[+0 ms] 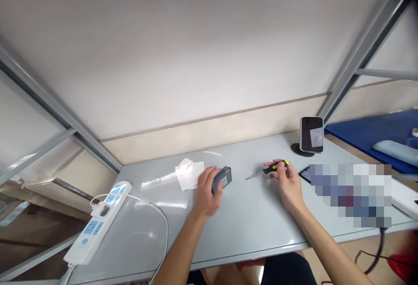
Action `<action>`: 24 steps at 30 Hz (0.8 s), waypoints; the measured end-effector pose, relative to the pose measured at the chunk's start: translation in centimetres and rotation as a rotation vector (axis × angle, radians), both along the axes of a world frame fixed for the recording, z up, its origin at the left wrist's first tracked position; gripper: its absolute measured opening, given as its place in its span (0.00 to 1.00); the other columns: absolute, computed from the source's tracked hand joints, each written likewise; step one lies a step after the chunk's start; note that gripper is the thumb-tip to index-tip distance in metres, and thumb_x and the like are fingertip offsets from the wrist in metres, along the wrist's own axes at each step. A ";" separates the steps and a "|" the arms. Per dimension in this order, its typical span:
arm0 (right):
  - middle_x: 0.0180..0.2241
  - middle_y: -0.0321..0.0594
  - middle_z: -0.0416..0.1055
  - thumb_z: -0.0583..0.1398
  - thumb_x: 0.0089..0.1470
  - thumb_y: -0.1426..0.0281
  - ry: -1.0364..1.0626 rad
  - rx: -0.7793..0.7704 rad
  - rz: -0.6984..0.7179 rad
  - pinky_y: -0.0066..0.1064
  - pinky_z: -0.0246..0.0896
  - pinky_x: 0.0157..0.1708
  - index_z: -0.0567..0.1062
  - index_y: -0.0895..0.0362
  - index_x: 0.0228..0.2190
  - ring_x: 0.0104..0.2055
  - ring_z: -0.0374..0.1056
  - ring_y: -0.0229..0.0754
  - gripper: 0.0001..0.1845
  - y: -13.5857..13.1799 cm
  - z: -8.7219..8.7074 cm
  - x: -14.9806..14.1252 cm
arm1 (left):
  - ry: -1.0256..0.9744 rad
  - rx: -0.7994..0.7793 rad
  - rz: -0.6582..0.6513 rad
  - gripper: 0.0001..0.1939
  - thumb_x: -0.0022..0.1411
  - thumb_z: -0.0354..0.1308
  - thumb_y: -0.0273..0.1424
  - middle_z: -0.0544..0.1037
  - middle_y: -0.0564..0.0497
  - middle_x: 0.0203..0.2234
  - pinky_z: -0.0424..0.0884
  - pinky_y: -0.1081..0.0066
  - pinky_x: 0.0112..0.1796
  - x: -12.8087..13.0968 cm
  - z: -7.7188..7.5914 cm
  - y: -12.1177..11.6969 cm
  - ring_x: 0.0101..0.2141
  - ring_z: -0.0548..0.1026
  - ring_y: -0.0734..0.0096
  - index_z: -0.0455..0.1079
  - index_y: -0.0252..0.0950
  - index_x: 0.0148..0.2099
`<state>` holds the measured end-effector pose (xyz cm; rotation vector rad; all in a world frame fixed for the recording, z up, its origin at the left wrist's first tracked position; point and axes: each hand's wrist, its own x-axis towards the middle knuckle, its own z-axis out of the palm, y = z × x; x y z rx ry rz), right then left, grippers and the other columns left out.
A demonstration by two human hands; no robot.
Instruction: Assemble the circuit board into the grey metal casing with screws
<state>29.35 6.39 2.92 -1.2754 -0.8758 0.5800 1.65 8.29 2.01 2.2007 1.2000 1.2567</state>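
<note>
My left hand [208, 191] is closed around a small dark grey device [222, 179] with slotted vents and a greenish display, held at the tabletop. To its right, my right hand [286, 182] grips a screwdriver [275, 167] by its black and yellow handle. The thin metal shaft points left and down, toward the device but apart from it. Behind my left hand lies white paper [189, 175] with a crumpled piece on top. The underside of the device is hidden.
A white power strip [98, 224] with a plugged-in adapter and trailing white cable [166, 219] lies at the left of the grey table [248, 228]. A small screen on a stand [311, 134] stands at the back right. A phone [306, 174] lies beside a blurred patch.
</note>
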 end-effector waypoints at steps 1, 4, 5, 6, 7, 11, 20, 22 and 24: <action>0.36 0.44 0.80 0.58 0.63 0.42 0.018 0.017 0.047 0.37 0.72 0.34 0.72 0.51 0.44 0.37 0.76 0.47 0.26 0.5 0.9 -0.3 | 0.061 0.023 -0.019 0.20 0.75 0.51 0.35 0.74 0.45 0.64 0.62 0.51 0.66 0.2 0.1 -0.1 0.66 0.69 0.54 0.69 0.44 0.66; 0.34 0.40 0.77 0.55 0.66 0.43 0.011 0.098 0.168 0.40 0.74 0.39 0.70 0.50 0.45 0.37 0.76 0.46 0.24 2.0 4.5 -1.9 | 0.167 0.074 -0.041 0.23 0.74 0.51 0.29 0.75 0.49 0.64 0.61 0.49 0.66 0.6 0.1 -0.1 0.67 0.68 0.54 0.69 0.48 0.67; 0.34 0.39 0.76 0.55 0.67 0.43 -0.008 0.115 0.221 0.41 0.75 0.40 0.69 0.50 0.46 0.36 0.76 0.45 0.24 2.5 5.8 -2.6 | 0.180 0.087 -0.036 0.25 0.73 0.51 0.27 0.76 0.50 0.64 0.61 0.48 0.66 0.7 0.0 -0.1 0.67 0.68 0.54 0.69 0.49 0.67; 0.33 0.37 0.75 0.55 0.67 0.43 -0.036 0.130 0.278 0.40 0.75 0.39 0.69 0.49 0.48 0.36 0.76 0.45 0.24 2.9 7.0 -3.3 | 0.189 0.100 -0.027 0.26 0.71 0.51 0.25 0.77 0.51 0.63 0.62 0.48 0.66 0.8 -0.1 0.0 0.67 0.68 0.53 0.70 0.49 0.66; 0.33 0.37 0.75 0.55 0.66 0.43 -0.064 0.142 0.332 0.40 0.75 0.38 0.68 0.49 0.50 0.36 0.75 0.45 0.25 3.4 8.0 -4.0 | 0.195 0.111 -0.016 0.27 0.70 0.51 0.23 0.78 0.51 0.62 0.62 0.47 0.65 0.8 -0.2 0.0 0.66 0.69 0.52 0.71 0.49 0.65; 0.34 0.38 0.74 0.55 0.68 0.45 -0.176 0.152 0.518 0.37 0.74 0.36 0.67 0.50 0.53 0.37 0.73 0.44 0.25 4.2 9.8 -6.4 | 0.218 0.137 0.023 0.29 0.63 0.53 0.20 0.80 0.49 0.59 0.64 0.46 0.63 0.5 -0.5 0.0 0.62 0.73 0.48 0.74 0.47 0.61; 0.35 0.38 0.74 0.55 0.70 0.49 -0.272 0.114 0.579 0.37 0.72 0.36 0.68 0.50 0.53 0.38 0.72 0.44 0.21 3.8 9.4 -7.6 | 0.297 0.183 -0.004 0.28 0.68 0.51 0.21 0.78 0.45 0.61 0.63 0.47 0.62 0.5 0.0 -0.5 0.62 0.73 0.48 0.70 0.46 0.66; 0.35 0.38 0.74 0.55 0.71 0.49 -0.276 0.104 0.585 0.37 0.72 0.37 0.68 0.50 0.53 0.37 0.71 0.43 0.21 4.0 9.3 -7.6 | 0.314 0.217 -0.002 0.26 0.71 0.50 0.22 0.79 0.46 0.60 0.65 0.49 0.60 0.6 0.0 -0.5 0.60 0.75 0.51 0.70 0.46 0.66; 0.35 0.38 0.74 0.55 0.71 0.49 -0.280 0.089 0.580 0.37 0.72 0.36 0.68 0.50 0.54 0.37 0.71 0.43 0.21 4.1 9.1 -7.7 | 0.320 0.255 0.008 0.24 0.72 0.50 0.22 0.80 0.46 0.59 0.68 0.51 0.58 0.6 0.0 -0.4 0.56 0.78 0.54 0.70 0.45 0.65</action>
